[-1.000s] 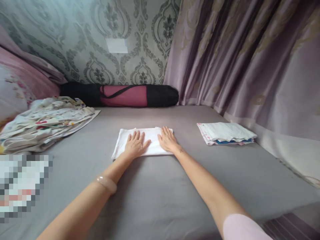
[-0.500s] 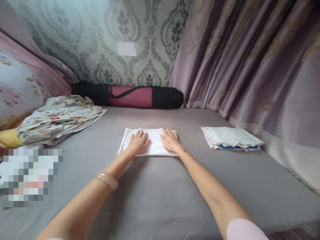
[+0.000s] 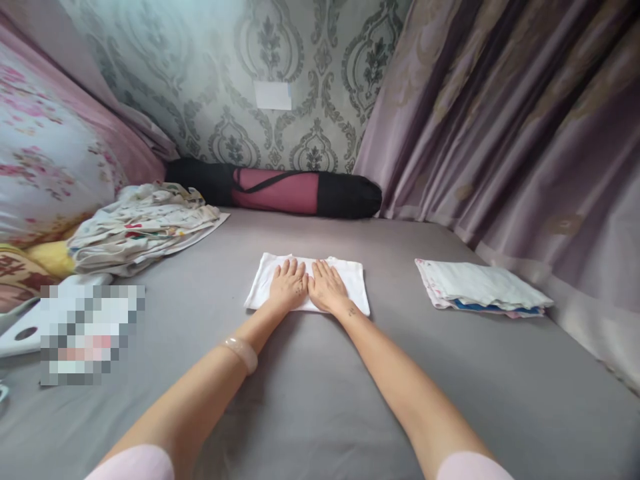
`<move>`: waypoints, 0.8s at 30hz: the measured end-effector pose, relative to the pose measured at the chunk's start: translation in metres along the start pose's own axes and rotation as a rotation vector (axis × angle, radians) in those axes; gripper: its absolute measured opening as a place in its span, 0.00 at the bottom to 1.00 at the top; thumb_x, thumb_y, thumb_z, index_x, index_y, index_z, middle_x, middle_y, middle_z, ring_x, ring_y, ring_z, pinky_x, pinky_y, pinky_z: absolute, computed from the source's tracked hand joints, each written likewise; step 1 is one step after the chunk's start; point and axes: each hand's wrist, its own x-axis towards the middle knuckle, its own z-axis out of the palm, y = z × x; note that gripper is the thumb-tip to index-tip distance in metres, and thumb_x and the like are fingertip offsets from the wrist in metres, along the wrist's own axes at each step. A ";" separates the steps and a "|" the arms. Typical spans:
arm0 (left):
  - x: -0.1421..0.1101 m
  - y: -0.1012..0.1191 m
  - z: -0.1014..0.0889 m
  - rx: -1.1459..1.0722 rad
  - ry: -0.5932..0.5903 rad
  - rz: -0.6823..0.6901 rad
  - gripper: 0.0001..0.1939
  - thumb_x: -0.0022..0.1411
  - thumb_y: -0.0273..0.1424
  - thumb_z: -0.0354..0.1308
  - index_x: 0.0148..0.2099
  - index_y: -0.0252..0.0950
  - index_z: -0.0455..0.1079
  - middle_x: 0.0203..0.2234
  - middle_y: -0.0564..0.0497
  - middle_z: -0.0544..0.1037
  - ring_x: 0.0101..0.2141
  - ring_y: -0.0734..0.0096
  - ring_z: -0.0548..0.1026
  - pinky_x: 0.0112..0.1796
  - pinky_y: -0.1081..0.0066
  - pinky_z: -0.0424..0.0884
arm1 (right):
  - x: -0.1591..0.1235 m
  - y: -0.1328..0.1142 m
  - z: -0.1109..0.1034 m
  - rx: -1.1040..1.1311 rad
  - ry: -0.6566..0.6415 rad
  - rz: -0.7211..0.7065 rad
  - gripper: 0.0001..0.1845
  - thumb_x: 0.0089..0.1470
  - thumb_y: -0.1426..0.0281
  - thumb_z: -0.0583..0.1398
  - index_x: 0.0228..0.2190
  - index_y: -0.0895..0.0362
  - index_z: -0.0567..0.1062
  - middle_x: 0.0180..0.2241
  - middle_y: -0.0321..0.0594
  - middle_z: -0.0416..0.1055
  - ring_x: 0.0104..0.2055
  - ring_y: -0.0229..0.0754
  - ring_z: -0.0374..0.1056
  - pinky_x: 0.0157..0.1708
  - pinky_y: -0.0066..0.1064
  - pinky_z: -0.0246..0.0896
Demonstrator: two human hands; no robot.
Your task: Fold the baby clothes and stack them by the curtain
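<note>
A folded white cloth (image 3: 354, 283) lies flat on the grey sheet (image 3: 300, 387), its exact kind not clear from here. My left hand (image 3: 290, 283) rests palm down on the cloth's left half, fingers stretched out. Flat on the same cloth, just right of the middle, is my right hand (image 3: 326, 285), also with extended fingers. The two hands are side by side, their thumbs touching or nearly so. Neither hand grips anything. Part of the cloth is hidden beneath them.
To the right sits a stack of folded cloths (image 3: 493, 283). A crumpled pile of patterned fabric (image 3: 145, 223) lies at the left, near a floral pillow (image 3: 45, 153) and a white plastic object (image 3: 55, 310). Along the wall stretches a black and maroon bag (image 3: 275, 193); curtains (image 3: 480, 120) hang right.
My hands have come together on the white cloth, the right one sliding left toward the other. The view has shifted slightly left. The cloth stays folded.
</note>
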 end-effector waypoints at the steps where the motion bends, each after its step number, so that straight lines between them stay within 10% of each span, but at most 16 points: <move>1: 0.000 0.000 -0.002 -0.002 -0.012 0.001 0.28 0.70 0.37 0.35 0.68 0.33 0.53 0.66 0.40 0.55 0.66 0.53 0.51 0.62 0.52 0.49 | 0.000 0.000 -0.002 0.000 -0.010 0.002 0.33 0.64 0.64 0.41 0.64 0.70 0.53 0.67 0.50 0.46 0.70 0.47 0.39 0.66 0.41 0.30; 24: -0.014 -0.055 -0.019 0.014 0.056 -0.065 0.33 0.70 0.43 0.32 0.67 0.26 0.53 0.66 0.37 0.55 0.66 0.54 0.49 0.63 0.56 0.48 | -0.008 0.045 -0.024 0.000 0.099 0.194 0.33 0.65 0.63 0.39 0.64 0.70 0.52 0.68 0.52 0.43 0.70 0.46 0.34 0.66 0.39 0.27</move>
